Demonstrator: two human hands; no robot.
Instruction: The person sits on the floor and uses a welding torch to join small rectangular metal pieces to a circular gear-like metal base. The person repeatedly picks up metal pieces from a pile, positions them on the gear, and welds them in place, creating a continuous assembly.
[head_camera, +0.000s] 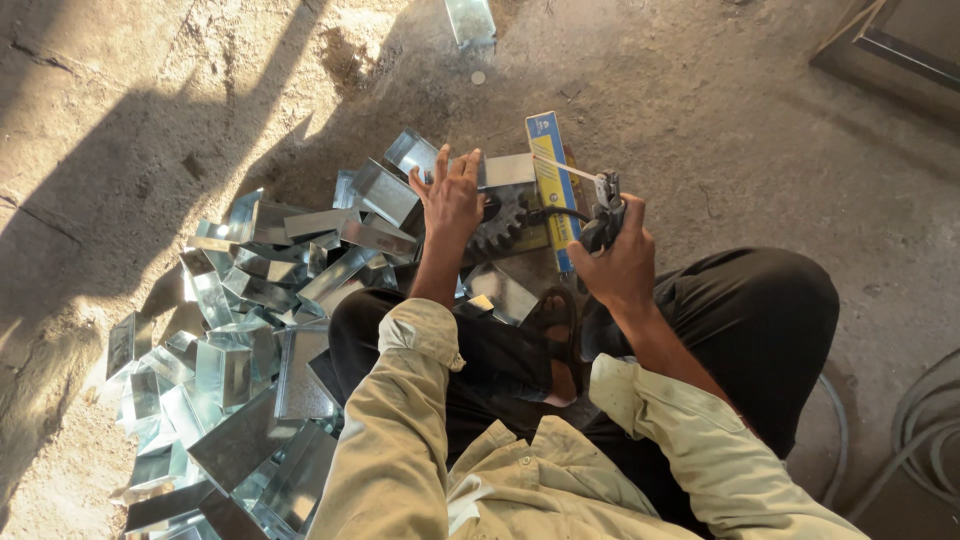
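A pile of folded sheet-metal pieces (250, 330) lies on the concrete floor (700, 120), left of the seated person's legs. The left hand (452, 195) rests flat, fingers spread wide, on a metal piece (505, 170) just above a dark toothed gear (503, 222). A yellow-and-blue box (553, 170) lies beside it — the right hand (622, 262) is closed around a dark hand tool (606, 210).

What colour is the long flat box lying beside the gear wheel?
The box is yellow with blue ends, best seen in the head view.
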